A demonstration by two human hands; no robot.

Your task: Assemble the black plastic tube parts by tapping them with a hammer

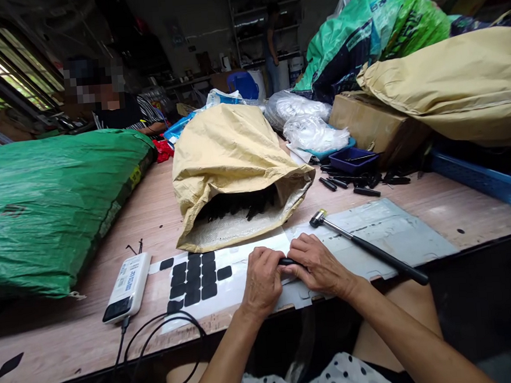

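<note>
My left hand (263,278) and my right hand (316,263) meet over a white sheet (236,263) at the table's near edge. Both are curled, fingertips together, around a small black piece (288,262) held between them. Left of my hands, several black rounded pads (194,279) are stuck in rows on the sheet. A small hammer (364,246) with a black handle lies on a grey plate (385,229) just right of my right hand. Behind my hands a tan sack (231,158) lies open, black parts (239,204) showing in its mouth.
A white power bank (128,286) with a black cable (169,332) lies at the left. A big green sack (46,200) fills the left side. Loose black pieces (351,182), a blue tray (353,159), a cardboard box (368,122) and more sacks stand at the right. A seated person (118,108) is at the far left.
</note>
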